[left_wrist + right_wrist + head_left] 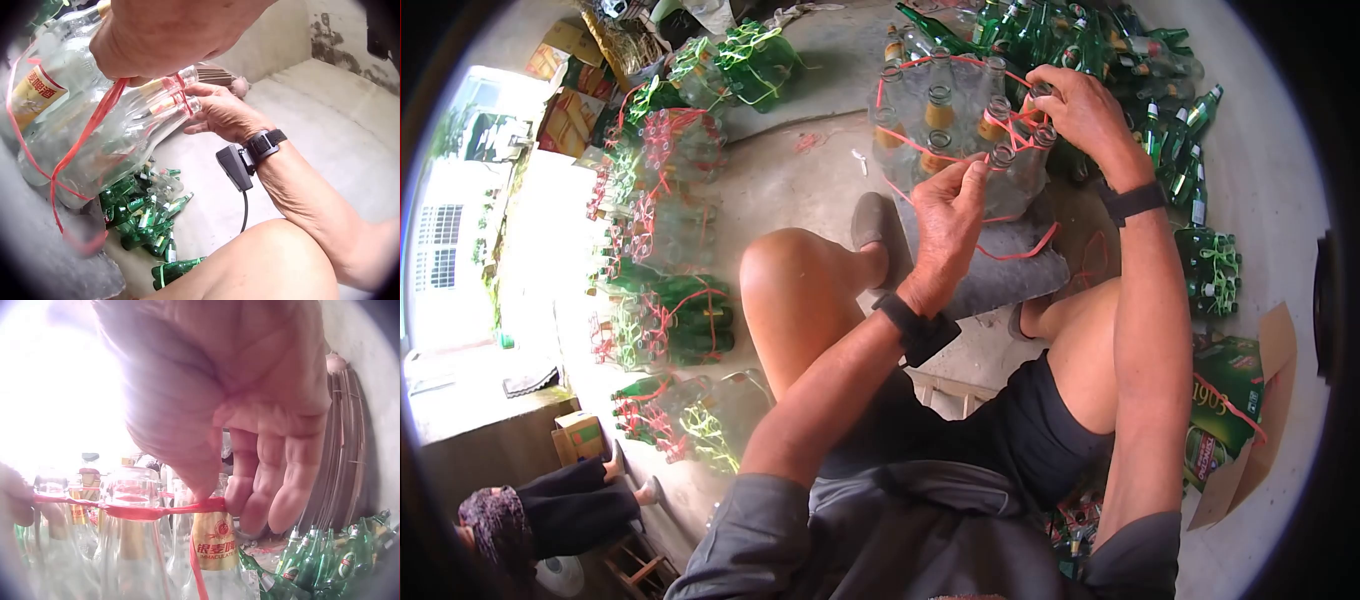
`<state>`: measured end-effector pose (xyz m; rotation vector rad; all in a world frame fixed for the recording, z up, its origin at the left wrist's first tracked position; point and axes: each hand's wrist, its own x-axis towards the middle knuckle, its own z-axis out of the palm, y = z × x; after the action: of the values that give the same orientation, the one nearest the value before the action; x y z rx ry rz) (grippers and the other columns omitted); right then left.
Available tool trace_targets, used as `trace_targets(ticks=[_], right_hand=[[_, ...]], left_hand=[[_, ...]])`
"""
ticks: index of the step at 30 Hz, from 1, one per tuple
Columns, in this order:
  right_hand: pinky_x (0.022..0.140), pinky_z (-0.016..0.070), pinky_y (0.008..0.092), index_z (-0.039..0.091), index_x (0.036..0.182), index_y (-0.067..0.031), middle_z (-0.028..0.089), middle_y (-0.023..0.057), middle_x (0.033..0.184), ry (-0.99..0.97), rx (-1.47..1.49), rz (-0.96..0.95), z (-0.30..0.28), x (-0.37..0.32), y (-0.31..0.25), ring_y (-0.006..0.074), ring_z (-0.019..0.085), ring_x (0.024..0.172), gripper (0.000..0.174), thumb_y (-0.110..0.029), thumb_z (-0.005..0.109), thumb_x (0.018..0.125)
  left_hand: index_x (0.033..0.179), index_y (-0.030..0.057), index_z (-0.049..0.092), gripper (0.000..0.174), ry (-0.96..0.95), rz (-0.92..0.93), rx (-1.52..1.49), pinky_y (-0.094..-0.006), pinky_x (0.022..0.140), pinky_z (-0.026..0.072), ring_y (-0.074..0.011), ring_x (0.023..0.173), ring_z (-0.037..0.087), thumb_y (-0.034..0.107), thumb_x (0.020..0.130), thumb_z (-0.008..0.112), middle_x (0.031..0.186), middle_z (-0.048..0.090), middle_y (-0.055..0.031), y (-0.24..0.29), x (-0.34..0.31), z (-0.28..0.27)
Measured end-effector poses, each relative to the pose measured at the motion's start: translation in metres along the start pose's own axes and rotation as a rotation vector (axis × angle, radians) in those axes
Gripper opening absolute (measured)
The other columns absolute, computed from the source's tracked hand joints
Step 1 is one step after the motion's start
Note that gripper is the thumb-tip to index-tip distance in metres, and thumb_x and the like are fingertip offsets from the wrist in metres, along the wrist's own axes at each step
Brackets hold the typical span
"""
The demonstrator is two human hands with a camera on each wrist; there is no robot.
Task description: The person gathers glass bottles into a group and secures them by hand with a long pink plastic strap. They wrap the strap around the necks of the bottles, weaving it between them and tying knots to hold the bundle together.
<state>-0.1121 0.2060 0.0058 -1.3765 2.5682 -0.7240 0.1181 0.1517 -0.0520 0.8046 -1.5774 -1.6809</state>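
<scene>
A bundle of clear glass bottles (940,115), several with gold neck labels, stands upright on a grey block (1010,265). Red plastic string (134,511) runs round the outer bottles and crosses between the necks at the right side. At the near side of the bundle, my left hand (948,220) pinches the string beside a bottle neck; in the left wrist view a red strand (94,125) hangs below this hand. My right hand (1090,115) reaches over the right-hand necks, thumb and index finger pinching the string against a labelled neck (215,540). A loose string end trails over the block.
Loose green bottles (1050,40) are heaped beyond the bundle and to its right. Tied bottle bundles (680,230) line the floor at left. An open carton (1250,420) sits at right. Another person (550,510) is at lower left.
</scene>
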Motion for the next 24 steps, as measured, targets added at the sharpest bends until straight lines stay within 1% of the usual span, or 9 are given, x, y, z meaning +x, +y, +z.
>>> trace_targets(ticks=[2, 6, 8, 13, 18, 20, 22, 23, 24], right_hand=[[0.086, 0.0553, 0.0455, 0.074, 0.115, -0.0159, 0.078, 0.0111, 0.097, -0.004, -0.006, 0.003, -0.002, -0.001, -0.003, 0.0353, 0.072, 0.099, 0.03, -0.024, 0.07, 0.087], [0.086, 0.0554, 0.044, 0.074, 0.116, -0.0159, 0.079, 0.0083, 0.094, -0.025, -0.021, 0.031, -0.005, -0.003, -0.008, 0.0326, 0.073, 0.096, 0.03, -0.024, 0.07, 0.087], [0.086, 0.0553, 0.0438, 0.074, 0.116, -0.0157, 0.079, 0.0081, 0.094, -0.028, -0.027, 0.022, -0.006, -0.002, -0.007, 0.0323, 0.073, 0.096, 0.031, -0.025, 0.07, 0.087], [0.088, 0.055, 0.0428, 0.074, 0.116, -0.0142, 0.079, 0.0079, 0.095, -0.034, -0.014, -0.002, -0.008, -0.002, -0.007, 0.0313, 0.073, 0.097, 0.031, -0.025, 0.069, 0.088], [0.087, 0.0547, 0.0419, 0.073, 0.116, -0.0121, 0.079, 0.0088, 0.093, -0.037, -0.018, -0.028, -0.009, -0.002, -0.006, 0.0307, 0.073, 0.096, 0.032, -0.024, 0.067, 0.088], [0.086, 0.0545, 0.0422, 0.073, 0.116, -0.012, 0.079, 0.009, 0.091, -0.043, -0.007, -0.018, -0.009, -0.002, -0.006, 0.0313, 0.073, 0.095, 0.032, -0.024, 0.067, 0.088], [0.085, 0.0543, 0.0424, 0.073, 0.116, -0.012, 0.079, 0.0092, 0.09, -0.049, 0.003, -0.01, -0.006, -0.001, -0.003, 0.0319, 0.073, 0.094, 0.031, -0.024, 0.067, 0.088], [0.077, 0.0514, 0.0404, 0.072, 0.118, -0.0098, 0.073, 0.0108, 0.084, -0.012, 0.024, -0.046, -0.004, -0.002, -0.002, 0.0286, 0.068, 0.082, 0.032, -0.024, 0.07, 0.089], [0.07, 0.0486, 0.0384, 0.071, 0.119, -0.0075, 0.067, 0.0125, 0.078, 0.026, 0.043, -0.082, -0.002, -0.003, 0.0, 0.0253, 0.063, 0.071, 0.033, -0.023, 0.072, 0.09]], left_hand=[[0.118, -0.0067, 0.075, 0.03, -0.027, -0.044, -0.014, -0.0245, 0.061, 0.0413, -0.0032, 0.071, 0.047, 0.018, 0.104, 0.066, 0.078, 0.059, 0.0071, -0.001, 0.0, -0.001], [0.12, -0.0065, 0.075, 0.03, -0.028, -0.065, -0.034, -0.0241, 0.062, 0.0415, -0.0034, 0.072, 0.048, 0.018, 0.104, 0.066, 0.08, 0.061, 0.0065, 0.003, -0.001, -0.001], [0.12, -0.0069, 0.074, 0.03, -0.044, -0.108, -0.061, -0.0235, 0.063, 0.0418, -0.0036, 0.074, 0.049, 0.017, 0.103, 0.066, 0.082, 0.062, 0.0059, 0.005, 0.0, -0.003], [0.12, -0.0078, 0.074, 0.03, -0.049, -0.123, -0.081, -0.023, 0.063, 0.0417, -0.0035, 0.074, 0.05, 0.016, 0.103, 0.066, 0.083, 0.062, 0.0056, 0.006, -0.001, -0.002], [0.121, -0.0079, 0.073, 0.03, -0.068, -0.112, -0.085, -0.0224, 0.064, 0.0417, -0.0033, 0.074, 0.049, 0.015, 0.104, 0.065, 0.083, 0.061, 0.0062, 0.004, -0.002, -0.005], [0.128, -0.0048, 0.071, 0.036, -0.122, -0.03, -0.048, -0.0225, 0.059, 0.04, -0.0046, 0.069, 0.047, 0.021, 0.104, 0.064, 0.077, 0.055, 0.0041, -0.003, 0.0, -0.007], [0.128, -0.0051, 0.071, 0.035, -0.121, -0.015, -0.019, -0.0224, 0.06, 0.0402, -0.0045, 0.069, 0.047, 0.02, 0.105, 0.063, 0.078, 0.055, 0.0042, -0.006, 0.001, -0.008], [0.128, -0.0055, 0.071, 0.035, -0.125, -0.004, 0.007, -0.0223, 0.061, 0.0404, -0.0045, 0.07, 0.047, 0.019, 0.105, 0.062, 0.078, 0.055, 0.0043, -0.008, 0.001, -0.008], [0.129, -0.0046, 0.07, 0.034, -0.133, 0.008, 0.015, -0.0223, 0.065, 0.0432, -0.0047, 0.073, 0.049, 0.018, 0.106, 0.062, 0.082, 0.059, 0.0036, -0.01, 0.001, -0.009]])
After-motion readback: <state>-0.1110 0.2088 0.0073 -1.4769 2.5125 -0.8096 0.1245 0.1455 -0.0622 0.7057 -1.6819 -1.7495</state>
